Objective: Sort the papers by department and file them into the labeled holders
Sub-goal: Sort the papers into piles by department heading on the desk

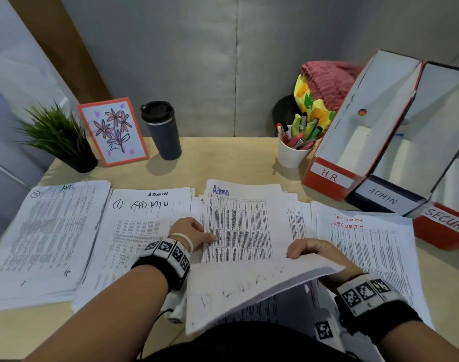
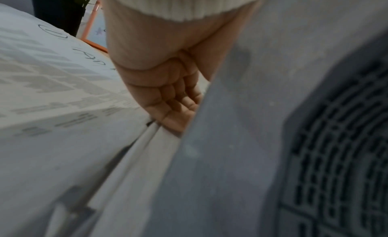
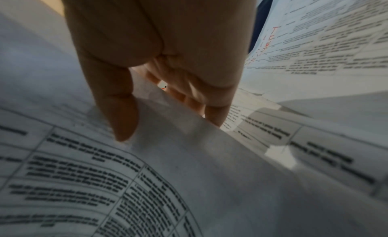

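Four stacks of printed papers lie side by side: HR pile [image 1: 48, 239], ADMIN pile [image 1: 137, 231], middle pile [image 1: 238, 220] headed "Admin", its top sheet [image 1: 249, 286] peeled back, and SECURITY pile [image 1: 366, 246]. Three open holders stand far right: H.R. holder [image 1: 330, 176], ADMIN holder [image 1: 382, 198], SECURITY holder [image 1: 442, 226].

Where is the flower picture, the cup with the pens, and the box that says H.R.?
flower picture [image 1: 113, 131]: head view, on the drawn flowers.
white pen cup [image 1: 292, 156]: head view, on its front wall.
H.R. file holder [image 1: 330, 176]: head view, on its label.
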`<action>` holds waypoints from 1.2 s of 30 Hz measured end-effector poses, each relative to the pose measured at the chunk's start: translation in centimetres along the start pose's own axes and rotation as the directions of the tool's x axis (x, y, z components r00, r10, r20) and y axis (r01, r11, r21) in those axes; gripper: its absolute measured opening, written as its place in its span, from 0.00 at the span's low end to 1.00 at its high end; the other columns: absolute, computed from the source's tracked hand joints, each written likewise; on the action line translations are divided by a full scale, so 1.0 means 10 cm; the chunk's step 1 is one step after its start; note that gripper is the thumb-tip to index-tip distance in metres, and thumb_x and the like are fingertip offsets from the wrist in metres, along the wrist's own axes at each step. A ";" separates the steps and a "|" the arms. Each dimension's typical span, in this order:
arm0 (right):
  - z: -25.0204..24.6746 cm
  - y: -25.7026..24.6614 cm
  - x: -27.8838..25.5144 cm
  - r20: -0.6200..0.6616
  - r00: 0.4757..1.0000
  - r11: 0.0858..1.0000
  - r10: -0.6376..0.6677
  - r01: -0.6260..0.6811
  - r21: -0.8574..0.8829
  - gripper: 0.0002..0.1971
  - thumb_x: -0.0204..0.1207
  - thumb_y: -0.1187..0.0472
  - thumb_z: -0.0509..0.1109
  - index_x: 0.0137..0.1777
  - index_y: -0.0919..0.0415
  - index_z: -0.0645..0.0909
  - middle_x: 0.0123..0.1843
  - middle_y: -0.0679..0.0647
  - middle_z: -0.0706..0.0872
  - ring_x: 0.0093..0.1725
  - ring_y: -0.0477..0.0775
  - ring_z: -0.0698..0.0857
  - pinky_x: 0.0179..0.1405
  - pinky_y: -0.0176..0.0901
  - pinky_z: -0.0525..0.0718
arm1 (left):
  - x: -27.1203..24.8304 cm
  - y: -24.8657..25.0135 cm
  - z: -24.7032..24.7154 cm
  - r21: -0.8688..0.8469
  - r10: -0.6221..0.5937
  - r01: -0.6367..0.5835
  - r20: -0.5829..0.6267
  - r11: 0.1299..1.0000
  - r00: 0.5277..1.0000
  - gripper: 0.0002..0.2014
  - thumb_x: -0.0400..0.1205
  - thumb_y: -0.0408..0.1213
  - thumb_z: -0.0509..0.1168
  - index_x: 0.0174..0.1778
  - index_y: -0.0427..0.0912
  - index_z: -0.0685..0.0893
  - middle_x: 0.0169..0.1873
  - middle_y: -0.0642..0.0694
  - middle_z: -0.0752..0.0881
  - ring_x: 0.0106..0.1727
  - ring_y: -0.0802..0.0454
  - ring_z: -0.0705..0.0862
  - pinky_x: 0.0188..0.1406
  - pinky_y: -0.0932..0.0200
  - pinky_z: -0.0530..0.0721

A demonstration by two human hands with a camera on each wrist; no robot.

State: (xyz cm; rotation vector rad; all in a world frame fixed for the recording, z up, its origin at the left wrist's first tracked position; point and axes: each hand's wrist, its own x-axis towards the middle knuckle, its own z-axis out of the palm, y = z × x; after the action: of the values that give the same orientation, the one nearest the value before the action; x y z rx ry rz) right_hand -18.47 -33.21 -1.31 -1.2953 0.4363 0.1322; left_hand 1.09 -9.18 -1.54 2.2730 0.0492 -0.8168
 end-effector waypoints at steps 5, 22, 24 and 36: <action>-0.01 -0.01 -0.03 -0.067 0.998 1.000 -0.004 0.005 0.008 0.11 0.61 0.77 0.71 0.26 0.62 0.87 0.36 0.62 0.85 0.33 0.56 0.85 0.32 0.38 0.84 | -0.04 -0.02 -0.04 0.021 0.039 -0.039 -0.002 0.999 0.999 0.17 0.63 0.34 0.82 0.37 0.42 0.79 0.33 0.45 0.83 0.37 0.46 0.84 0.48 0.49 0.88; 0.08 -0.06 0.14 -0.322 0.947 0.995 0.010 0.023 0.099 0.18 0.72 0.79 0.63 0.30 0.63 0.89 0.34 0.50 0.91 0.34 0.46 0.88 0.40 0.36 0.83 | -0.45 -0.19 -0.21 -0.289 0.221 -0.122 0.341 0.950 0.914 0.13 0.76 0.14 0.60 0.40 0.32 0.87 0.39 0.45 0.91 0.40 0.54 0.88 0.38 0.65 0.86; 0.11 -0.09 0.13 -0.361 0.932 0.996 -0.043 0.067 0.052 0.10 0.66 0.77 0.70 0.34 0.62 0.88 0.30 0.50 0.90 0.32 0.49 0.87 0.35 0.34 0.84 | -0.49 -0.16 -0.22 -0.324 0.206 -0.066 0.420 0.944 0.884 0.15 0.76 0.14 0.57 0.50 0.31 0.84 0.46 0.39 0.89 0.49 0.47 0.88 0.49 0.56 0.88; 0.28 -0.83 -0.03 -0.425 0.840 0.938 -0.338 0.335 -0.083 0.29 0.72 0.78 0.69 0.70 0.57 0.71 0.51 0.52 0.91 0.52 0.50 0.89 0.48 0.44 0.88 | -0.79 0.42 -0.10 -0.343 0.527 -0.544 -0.149 0.766 0.837 0.13 0.79 0.28 0.66 0.50 0.53 0.82 0.47 0.60 0.87 0.50 0.65 0.84 0.56 0.60 0.82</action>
State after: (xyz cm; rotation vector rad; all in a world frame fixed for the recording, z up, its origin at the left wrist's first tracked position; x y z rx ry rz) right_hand -15.30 -32.78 6.84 -1.3880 0.5773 -0.4651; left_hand -3.60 -10.21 6.12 1.7968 -0.3843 -0.4022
